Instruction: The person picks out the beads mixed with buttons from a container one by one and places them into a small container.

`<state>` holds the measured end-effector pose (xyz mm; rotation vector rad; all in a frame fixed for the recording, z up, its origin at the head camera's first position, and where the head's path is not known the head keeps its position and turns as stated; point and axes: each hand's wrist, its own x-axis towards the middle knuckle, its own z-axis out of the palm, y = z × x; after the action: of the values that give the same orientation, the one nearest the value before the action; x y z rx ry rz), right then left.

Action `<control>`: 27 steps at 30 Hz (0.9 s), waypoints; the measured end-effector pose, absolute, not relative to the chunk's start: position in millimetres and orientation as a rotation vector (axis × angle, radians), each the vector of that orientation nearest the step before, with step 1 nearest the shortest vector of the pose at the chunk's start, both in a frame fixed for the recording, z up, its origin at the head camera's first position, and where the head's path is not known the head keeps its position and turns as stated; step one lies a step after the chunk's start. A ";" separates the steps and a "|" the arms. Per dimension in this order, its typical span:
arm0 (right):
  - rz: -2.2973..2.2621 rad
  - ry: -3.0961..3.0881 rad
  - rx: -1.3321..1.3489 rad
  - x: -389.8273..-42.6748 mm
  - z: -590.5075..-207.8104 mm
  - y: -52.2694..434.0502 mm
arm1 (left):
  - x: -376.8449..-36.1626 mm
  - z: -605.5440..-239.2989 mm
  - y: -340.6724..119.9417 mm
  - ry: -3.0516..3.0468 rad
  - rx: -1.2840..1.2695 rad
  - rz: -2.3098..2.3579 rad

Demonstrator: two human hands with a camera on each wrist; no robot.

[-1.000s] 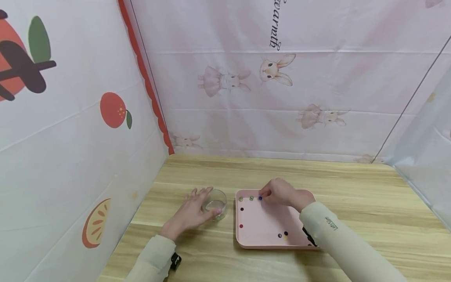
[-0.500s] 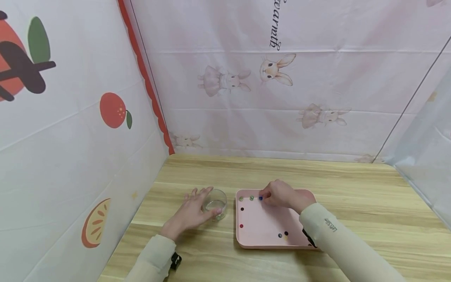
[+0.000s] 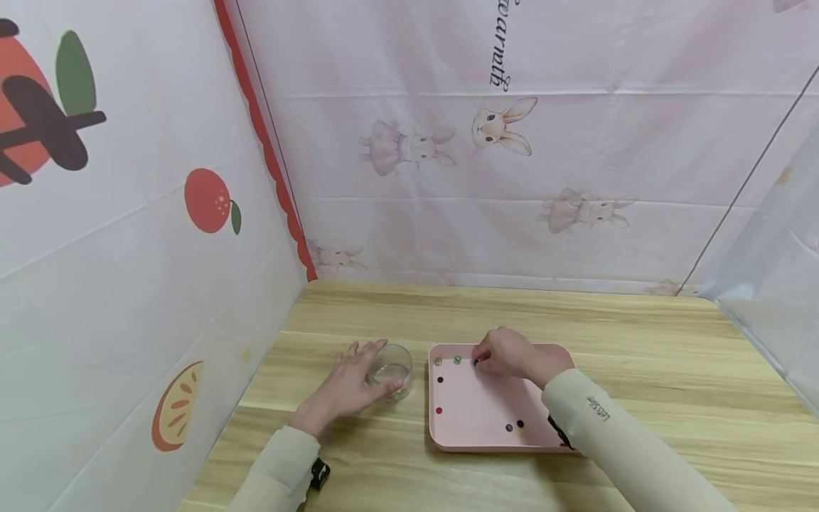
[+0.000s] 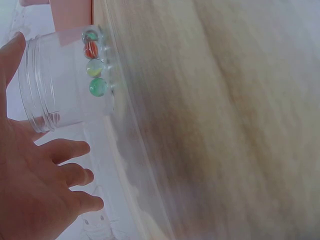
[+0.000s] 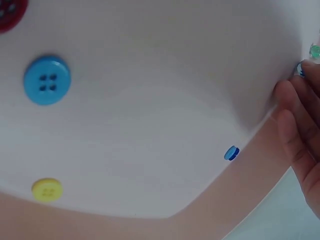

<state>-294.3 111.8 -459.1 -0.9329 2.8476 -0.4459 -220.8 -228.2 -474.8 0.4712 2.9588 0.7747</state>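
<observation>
Where my right hand [image 3: 508,350] dips into the pink tray [image 3: 470,398], its fingers are bunched and the gap between the tips is narrow: I pinch a blue marble [image 5: 300,69] by the far wall, most of it hidden behind my fingers. Just beside it, along that wall, sits a green marble [image 3: 457,360], with a paler marble [image 3: 438,361] past it in the corner. On the other side of my grip, a small blue piece [image 5: 231,153] lies against the foot of the wall. Further out on the tray floor are a larger blue button [image 5: 47,80], a red button [image 5: 10,12] cut off by the edge of the right wrist view, and a yellow button [image 5: 47,190] near the side wall.

Down the tray's left side I see a dark piece [image 3: 440,380] and a red piece [image 3: 439,410], both too small to make out.

Left of the tray, my left hand [image 3: 345,387] holds a clear jar [image 3: 392,355] between thumb and index finger, the other three fingers spread away from it. The jar stands upright on the wooden table [image 3: 371,306], near the tray but apart from it, and four marbles [image 4: 94,68] show at its bottom, red, yellow and green among them. Behind the table hangs a pale cloth [image 3: 461,235] printed with rabbits.
</observation>
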 end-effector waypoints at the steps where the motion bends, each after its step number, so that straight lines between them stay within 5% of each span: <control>1: -0.441 2.850 -0.929 -294.3 -458.8 111.7 | -221.0 -474.7 -228.1 2.960 0.474 0.778; 13: -0.334 2.861 -0.912 -291.2 -458.1 109.9 | -220.9 -473.7 -228.1 2.955 0.464 0.785; 27: -0.822 2.716 -0.776 -294.3 -454.2 119.1 | -222.2 -476.1 -228.2 2.953 0.465 0.791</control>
<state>-294.3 119.1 -454.2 -0.7758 2.7159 -0.8216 -222.2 -228.2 -476.1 0.4654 2.9527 0.7912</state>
